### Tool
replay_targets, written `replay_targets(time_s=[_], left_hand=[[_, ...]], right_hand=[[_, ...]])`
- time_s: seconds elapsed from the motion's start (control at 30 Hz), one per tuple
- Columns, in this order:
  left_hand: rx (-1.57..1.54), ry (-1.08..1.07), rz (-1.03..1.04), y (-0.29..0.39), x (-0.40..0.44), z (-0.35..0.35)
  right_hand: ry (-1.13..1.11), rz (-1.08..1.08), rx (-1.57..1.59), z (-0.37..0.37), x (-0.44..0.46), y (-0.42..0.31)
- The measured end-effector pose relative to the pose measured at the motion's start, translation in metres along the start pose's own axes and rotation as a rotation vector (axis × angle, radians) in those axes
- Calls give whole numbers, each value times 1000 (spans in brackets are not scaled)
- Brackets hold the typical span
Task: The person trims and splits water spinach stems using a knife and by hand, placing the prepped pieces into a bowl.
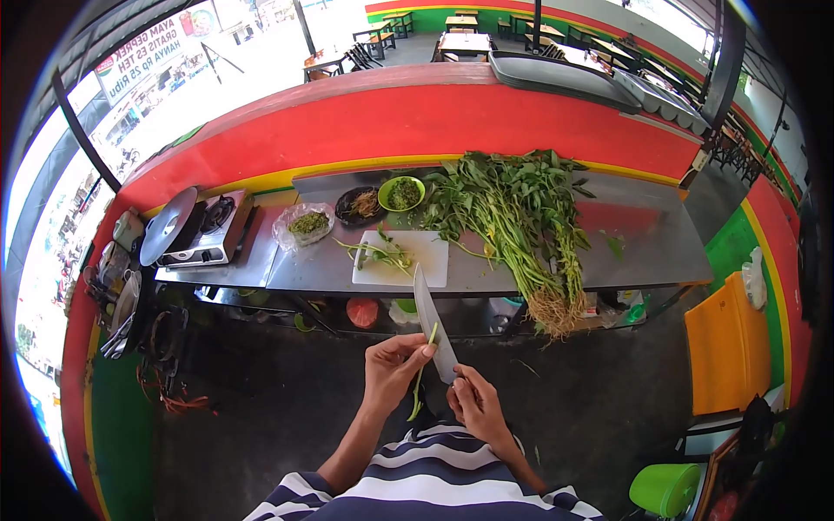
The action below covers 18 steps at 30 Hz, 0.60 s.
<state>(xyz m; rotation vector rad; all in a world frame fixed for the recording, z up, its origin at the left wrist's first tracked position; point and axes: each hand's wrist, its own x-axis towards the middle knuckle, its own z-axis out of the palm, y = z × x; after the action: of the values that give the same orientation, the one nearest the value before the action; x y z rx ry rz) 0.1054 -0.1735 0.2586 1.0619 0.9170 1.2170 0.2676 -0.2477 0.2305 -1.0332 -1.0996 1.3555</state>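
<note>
My left hand [393, 369] pinches a green stem [418, 392] between thumb and fingers, in front of my body and short of the counter edge. In my right hand [478, 404] is the handle of a large kitchen knife [437, 330]. Its blade points away from me and lies against or just behind the stem; I cannot tell if it cuts in. Beyond the knife tip, a white cutting board [430, 271] carries several cut stems [385, 254]. To its right spreads a big bunch of leafy greens [512, 226], its roots hanging over the counter edge.
Behind the board stand a green bowl [420, 184] of chopped greens, a dark bowl [346, 208] of root-like scraps and a plastic bag [294, 236] of green pieces. A gas stove [207, 247] sits left on the metal counter [643, 260]. An orange board-like object [725, 347] stands right.
</note>
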Motion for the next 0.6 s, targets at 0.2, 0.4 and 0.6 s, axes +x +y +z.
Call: replay_targets(time_s=[0.2, 0.4, 0.6], left_hand=[[-84, -57, -17, 2, 7, -2], [-44, -89, -52, 2, 16, -8], [-121, -35, -8, 10, 26, -7]], right_hand=[[-1, -23, -27, 1, 2, -1], [13, -45, -83, 0, 1, -1], [6, -26, -166, -1, -10, -1]])
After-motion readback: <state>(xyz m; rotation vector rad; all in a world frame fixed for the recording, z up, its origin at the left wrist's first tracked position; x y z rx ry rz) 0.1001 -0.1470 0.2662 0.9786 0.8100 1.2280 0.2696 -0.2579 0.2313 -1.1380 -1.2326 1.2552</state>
